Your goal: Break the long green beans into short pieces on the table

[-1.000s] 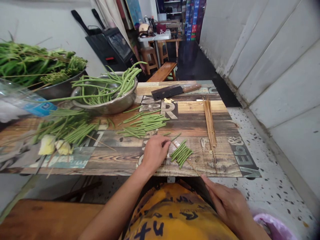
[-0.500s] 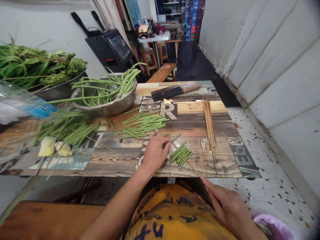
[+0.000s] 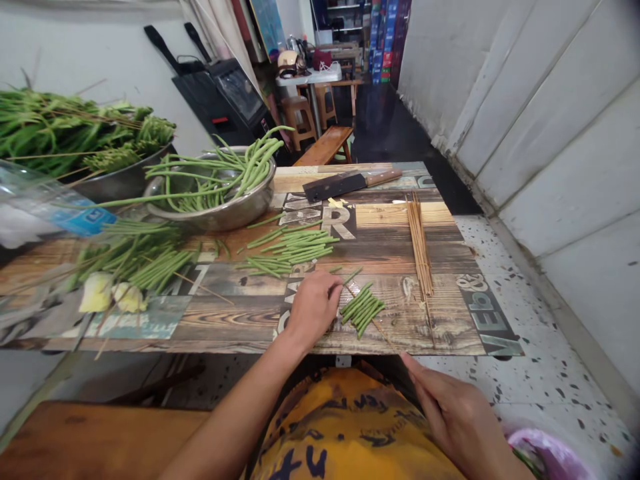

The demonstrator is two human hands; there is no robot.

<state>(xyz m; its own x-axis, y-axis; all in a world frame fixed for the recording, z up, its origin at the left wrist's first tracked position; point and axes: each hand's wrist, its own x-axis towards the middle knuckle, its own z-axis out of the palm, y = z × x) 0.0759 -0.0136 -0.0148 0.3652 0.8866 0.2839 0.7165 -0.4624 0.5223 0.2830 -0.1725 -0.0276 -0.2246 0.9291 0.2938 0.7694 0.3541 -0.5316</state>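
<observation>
A little bunch (image 3: 363, 308) of short bean bits lies on the table (image 3: 240, 313), near the front edge. A thin stick (image 3: 385, 333) seems to go through it. The left hand (image 3: 313, 308) is at the bunch's 9 o'clock, touching it, with its fingers pinched together. The right hand (image 3: 457, 417) is at 5 o'clock, off the table, by the stick's near end. Its fingers are flat and close together, and I cannot tell if it grips the stick.

So I think only a small part is done. At 11 o'clock a pile (image 3: 290, 248) of cut bits lies loose. At 1 o'clock are bare sticks (image 3: 419, 247). Long beans (image 3: 225, 170) fill a bowl (image 3: 220, 213) at the far left. A knife (image 3: 350, 182) lies at 12 o'clock, far back. Nothing lies between the hands and the bunch.
</observation>
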